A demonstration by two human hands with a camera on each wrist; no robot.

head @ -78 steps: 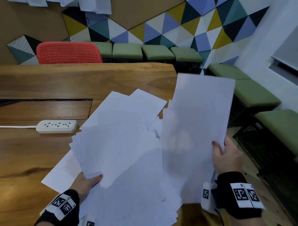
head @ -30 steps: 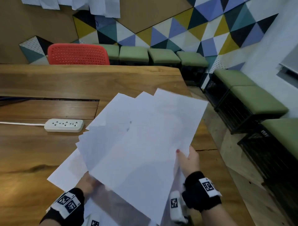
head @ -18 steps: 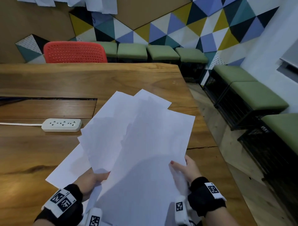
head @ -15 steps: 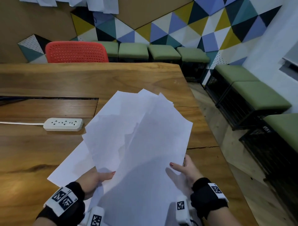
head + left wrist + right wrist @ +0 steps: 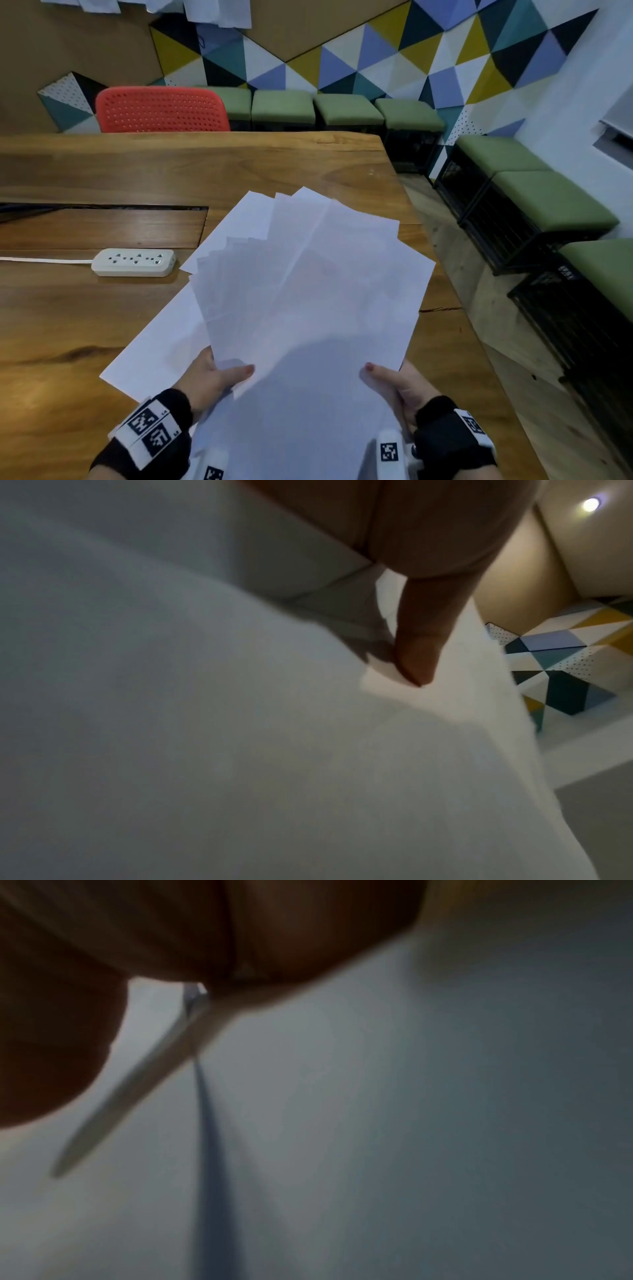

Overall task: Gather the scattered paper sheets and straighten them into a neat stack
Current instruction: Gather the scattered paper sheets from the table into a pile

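Both hands hold a loose fan of white paper sheets point(image 5: 308, 291) above the near right part of a wooden table point(image 5: 102, 325). The left hand point(image 5: 212, 380) pinches the near left edge of the fan, its thumb lying on top of the upper sheets and its fingers hidden beneath them; the left wrist view shows one finger point(image 5: 421, 647) pressed against the paper from below. The right hand point(image 5: 397, 383) pinches the near right edge the same way, thumb on top pointing left, the other fingers out of sight under the pile. In the right wrist view the sheets fill the frame, blurred, with the edges of a few of them parting just below the palm. The sheets are not squared: their far corners splay out in several directions, and one sheet point(image 5: 157, 346) sticks out to the left, low over the table, though whether it touches the wood cannot be told. On the table to the left lies a white power strip point(image 5: 135, 262) with its cord running off the left edge. Past the far edge of the table stands a red chair point(image 5: 161, 109), and green stools point(image 5: 346, 109) line the patterned wall point(image 5: 376, 54).
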